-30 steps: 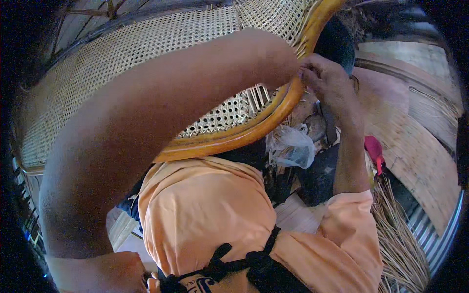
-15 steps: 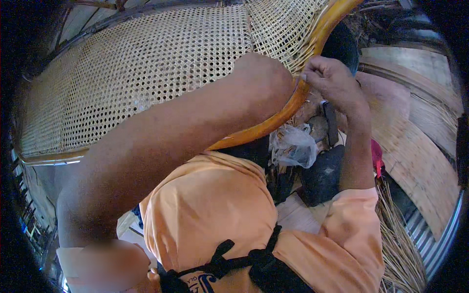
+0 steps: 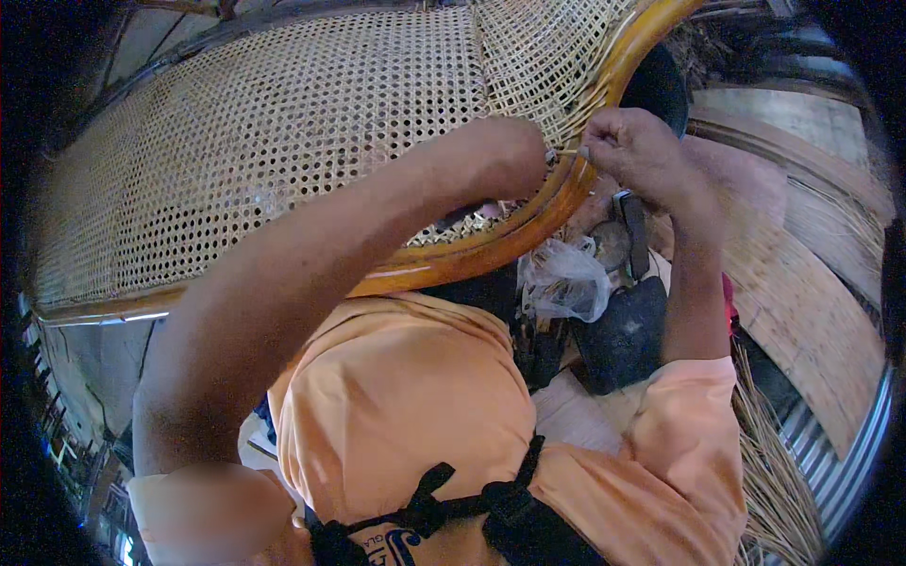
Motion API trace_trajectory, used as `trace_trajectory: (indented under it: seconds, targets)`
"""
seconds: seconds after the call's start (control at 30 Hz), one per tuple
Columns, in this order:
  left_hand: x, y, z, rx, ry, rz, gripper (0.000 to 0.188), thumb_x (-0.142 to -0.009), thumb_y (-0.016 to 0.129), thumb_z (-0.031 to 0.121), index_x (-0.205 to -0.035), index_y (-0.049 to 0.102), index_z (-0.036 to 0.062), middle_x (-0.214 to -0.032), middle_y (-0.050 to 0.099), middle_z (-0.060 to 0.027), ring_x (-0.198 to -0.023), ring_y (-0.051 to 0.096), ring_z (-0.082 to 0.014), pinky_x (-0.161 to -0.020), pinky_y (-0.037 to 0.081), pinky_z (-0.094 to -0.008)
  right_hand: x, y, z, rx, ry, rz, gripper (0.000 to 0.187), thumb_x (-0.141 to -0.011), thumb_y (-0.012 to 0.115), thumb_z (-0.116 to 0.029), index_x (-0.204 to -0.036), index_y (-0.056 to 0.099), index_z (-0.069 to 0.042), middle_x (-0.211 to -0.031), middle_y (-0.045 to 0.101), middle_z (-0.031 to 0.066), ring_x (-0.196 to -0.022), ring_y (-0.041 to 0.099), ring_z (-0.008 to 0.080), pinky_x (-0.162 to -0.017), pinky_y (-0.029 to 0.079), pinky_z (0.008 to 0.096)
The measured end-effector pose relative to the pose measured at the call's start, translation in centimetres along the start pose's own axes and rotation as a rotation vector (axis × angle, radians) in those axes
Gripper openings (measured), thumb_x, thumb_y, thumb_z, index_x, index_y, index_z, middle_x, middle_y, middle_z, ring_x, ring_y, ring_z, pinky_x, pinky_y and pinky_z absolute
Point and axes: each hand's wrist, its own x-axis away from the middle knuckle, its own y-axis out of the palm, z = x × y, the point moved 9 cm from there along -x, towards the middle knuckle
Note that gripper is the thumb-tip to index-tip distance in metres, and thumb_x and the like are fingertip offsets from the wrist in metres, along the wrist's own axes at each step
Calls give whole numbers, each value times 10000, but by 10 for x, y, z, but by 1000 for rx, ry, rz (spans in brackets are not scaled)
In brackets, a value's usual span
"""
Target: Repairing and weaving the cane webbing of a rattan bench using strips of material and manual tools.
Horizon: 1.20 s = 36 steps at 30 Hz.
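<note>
A woven cane panel (image 3: 311,113) fills a curved, glossy amber wooden frame (image 3: 472,262) in front of me. My left hand (image 3: 514,156) is closed in a fist over the panel beside the frame's inner bend. Its fingers are mostly hidden, and so is what they grip. A small dark and pinkish thing (image 3: 464,215) shows just below that wrist; its kind is unclear. At the frame's outer edge, my right hand (image 3: 630,146) is closed with thumb and finger pinched. A pale cane strand (image 3: 569,152) crosses the frame between the two hands.
A clear plastic bag (image 3: 564,280) lies below the frame's bend. Thin wooden boards (image 3: 802,311) and a bundle of loose cane strips (image 3: 774,462) are at the right. Corrugated metal (image 3: 864,467) shows at the far right, and a dark round container (image 3: 658,90) behind the frame.
My left forearm and hand have shifted slightly left and down from the frame, uncovering its bend. The strand now shows between the hands. My right hand has barely moved.
</note>
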Motion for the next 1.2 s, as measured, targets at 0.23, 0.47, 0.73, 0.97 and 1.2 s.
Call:
trace_trajectory:
  seconds: [0.23,0.47,0.73,0.97,1.2]
  targets:
    - [29,-20,-9,207,-232,293,206,-738,521,134,-705,661,-12,-724,633,-214,-720,643,-345,-658,517,-435,0,-5,-20,137,-9,12,200,-781,529,-180,-750,541,18,-615,509,147,-568,516,244,-557,414,370]
    - [40,-23,-5,224,-311,340,231,-775,502,161,-766,667,0,-785,646,-208,-750,643,-348,-673,518,-439,-3,3,-25,393,-16,106,207,-813,489,-190,-792,572,-2,-754,586,221,-757,584,400,-660,464,465]
    - [38,-26,-6,236,-354,298,275,-783,494,217,-860,677,27,-860,660,-174,-812,653,-305,-691,518,-416,1,12,-40,600,102,51,218,-828,441,-215,-847,587,-54,-780,608,210,-793,608,373,-680,472,473]
    - [33,-36,-37,149,-460,175,286,-771,501,233,-916,678,61,-918,665,-142,-880,644,-278,-752,502,-409,11,-26,-48,596,-31,158,216,-842,491,-217,-946,576,-47,-867,620,188,-856,613,335,-715,476,423]
    - [136,-23,-78,86,-595,252,526,-821,500,540,-820,654,37,-826,634,-197,-829,617,-358,-726,481,-472,19,-45,-39,339,13,294,170,-833,551,-182,-942,552,-52,-891,592,150,-862,579,324,-751,458,412]
